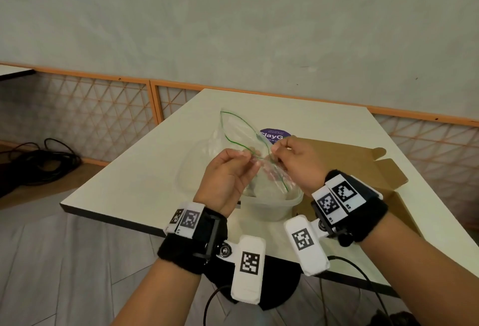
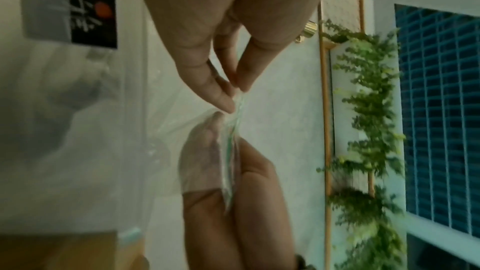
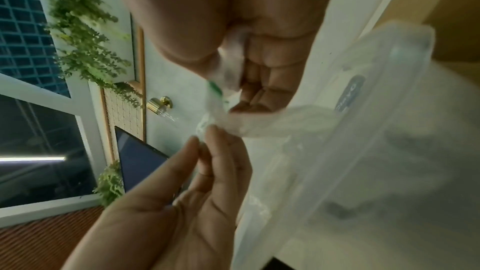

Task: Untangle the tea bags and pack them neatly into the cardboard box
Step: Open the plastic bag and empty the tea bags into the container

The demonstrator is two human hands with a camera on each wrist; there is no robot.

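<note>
Two hands meet above the counter [image 1: 145, 170] in the head view, the left hand [image 1: 225, 178] and right hand [image 1: 300, 162] each pinching the green-edged mouth of a clear plastic bag [image 1: 241, 134], which stands up between them over a translucent plastic tub [image 1: 272, 209]. No tea bags can be made out through the crumpled film. The open cardboard box [image 1: 363, 165] lies flat on the counter just right of the tub, partly hidden by the right wrist and cut off at the near right. A purple round sticker [image 1: 274, 132] shows behind the bag, half covered. Black cables [image 1: 39, 162] lie on the floor at far left. From the left wrist view, motion-blurred, the left fingers [image 2: 249, 173] hold the bag's green strip [image 2: 231, 151] from below while the right fingers [image 2: 221, 93] pinch it from above; a hanging green plant [image 2: 369, 110] fills the right. From the right wrist view, the right fingers [image 3: 259, 89] curl round bunched film and the left fingers [image 3: 215, 151] pinch it below; the tub's blurred lid or wall blocks most of the right side.
</note>
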